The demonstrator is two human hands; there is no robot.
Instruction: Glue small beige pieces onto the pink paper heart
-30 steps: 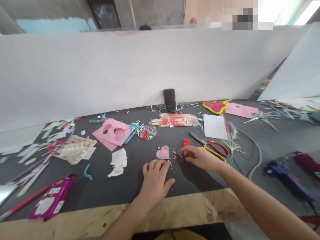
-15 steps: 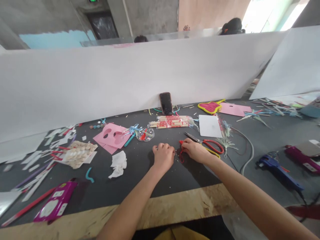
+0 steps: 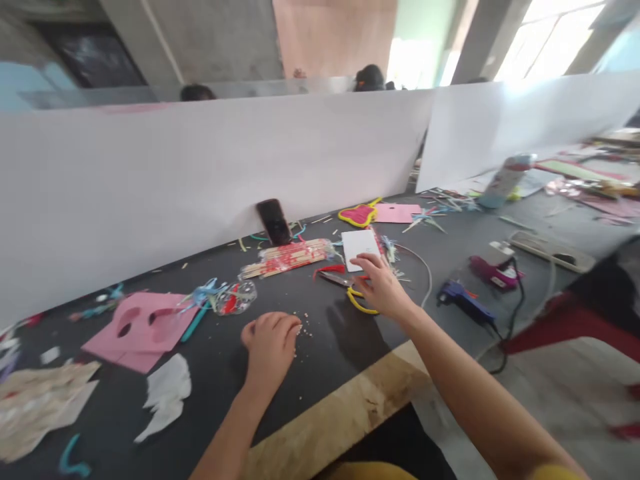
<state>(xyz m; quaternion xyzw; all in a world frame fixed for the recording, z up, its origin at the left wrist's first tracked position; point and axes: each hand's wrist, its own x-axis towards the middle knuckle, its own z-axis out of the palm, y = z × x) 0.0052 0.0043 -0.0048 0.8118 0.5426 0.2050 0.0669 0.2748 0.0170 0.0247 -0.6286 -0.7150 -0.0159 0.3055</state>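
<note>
My left hand [image 3: 273,343] rests on the black table top [image 3: 330,333], knuckles up and fingers curled under; whatever is inside them is hidden. Tiny beads [image 3: 305,325] lie scattered just right of it. My right hand [image 3: 381,288] reaches forward with fingers stretched, lying over the handles of the red-and-yellow scissors [image 3: 340,279]. Its fingertips are near a white card [image 3: 359,245]. The scissor blades point left, away from the hand.
A phone [image 3: 273,220] leans on the white partition [image 3: 200,160]. There are a stick bundle [image 3: 293,257], pink paper with heart cutouts [image 3: 140,327], white tissue [image 3: 167,393], a blue glue gun [image 3: 465,300], a magenta one [image 3: 495,270], cables, a bottle [image 3: 505,180] and the wooden table edge [image 3: 350,413].
The view has swung to the right. My right hand left the red tassel and moved onto the scissors. My left hand drew back toward me, still curled.
</note>
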